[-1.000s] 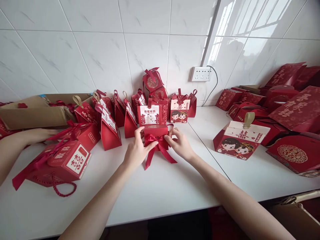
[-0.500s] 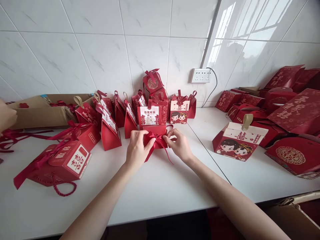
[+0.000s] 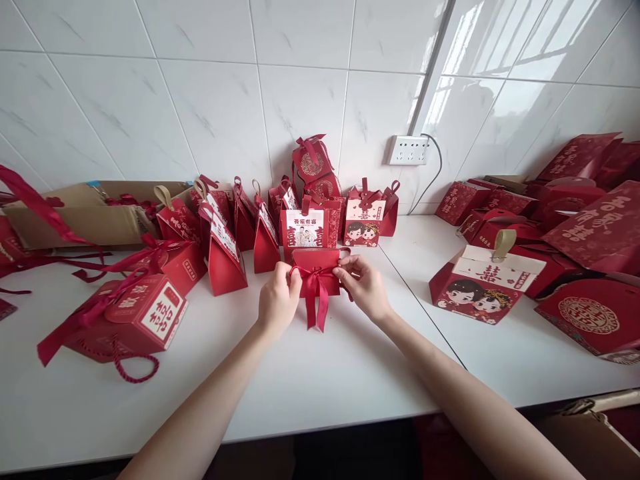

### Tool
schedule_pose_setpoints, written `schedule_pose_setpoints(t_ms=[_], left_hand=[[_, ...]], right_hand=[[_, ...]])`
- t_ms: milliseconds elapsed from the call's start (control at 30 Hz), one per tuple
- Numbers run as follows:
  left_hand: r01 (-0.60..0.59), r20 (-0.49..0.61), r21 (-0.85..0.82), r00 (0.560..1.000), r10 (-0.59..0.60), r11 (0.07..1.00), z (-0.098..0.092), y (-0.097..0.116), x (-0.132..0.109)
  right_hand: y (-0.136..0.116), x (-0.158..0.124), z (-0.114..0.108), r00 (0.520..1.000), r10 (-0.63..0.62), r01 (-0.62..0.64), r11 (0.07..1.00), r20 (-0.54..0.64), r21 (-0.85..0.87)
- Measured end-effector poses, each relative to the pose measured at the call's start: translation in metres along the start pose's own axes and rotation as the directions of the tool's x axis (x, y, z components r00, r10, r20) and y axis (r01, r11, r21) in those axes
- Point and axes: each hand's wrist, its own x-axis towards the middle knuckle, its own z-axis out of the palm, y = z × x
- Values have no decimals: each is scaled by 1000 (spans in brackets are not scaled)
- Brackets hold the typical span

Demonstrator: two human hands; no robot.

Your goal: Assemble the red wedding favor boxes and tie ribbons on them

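Observation:
A small red gift box [image 3: 315, 261] stands on the white counter [image 3: 310, 380] in front of me, tied with a red ribbon bow [image 3: 316, 293] whose two tails hang down its front. My left hand [image 3: 278, 300] pinches the bow's left loop with closed fingers. My right hand [image 3: 364, 285] pinches the right loop at the box's right side. Right behind the box stands a red box with a white picture label [image 3: 303, 229].
Several red gift boxes crowd the back wall [image 3: 235, 233] and more fill the right counter, including a cartoon-couple box [image 3: 483, 280]. A ribboned red box [image 3: 133, 320] lies on its side at left, before a brown carton [image 3: 85, 213]. A wall socket [image 3: 409, 150] hangs above.
The bow has been drawn tight and its tails now hang straight down. Another person's arm at the far left has left the view, and a red ribbon is lifted there.

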Motion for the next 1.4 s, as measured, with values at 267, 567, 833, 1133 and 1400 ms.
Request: schedule_pose_setpoints(t_ms=[267, 567, 833, 1133, 1400], left_hand=[[15, -11, -34, 1000, -15, 999, 5, -3, -4], [37, 7, -105, 999, -36, 994, 3, -3, -1], [73, 46, -205, 997, -65, 976, -3, 2, -4], [151, 46, -340, 988, -144, 928, -4, 3, 2], [366, 269, -480, 927, -263, 797, 4, 3, 17]], right_hand=[[-1, 3, -1, 999, -40, 41, 988, -11, 150], [5, 6, -6, 995, -101, 102, 991, -13, 87], [-7, -18, 3, 787, -576, 594, 610, 222, -524], [11, -9, 2, 706, -622, 689, 489, 339, -536], [11, -12, 7, 674, -639, 734, 527, 371, -428]])
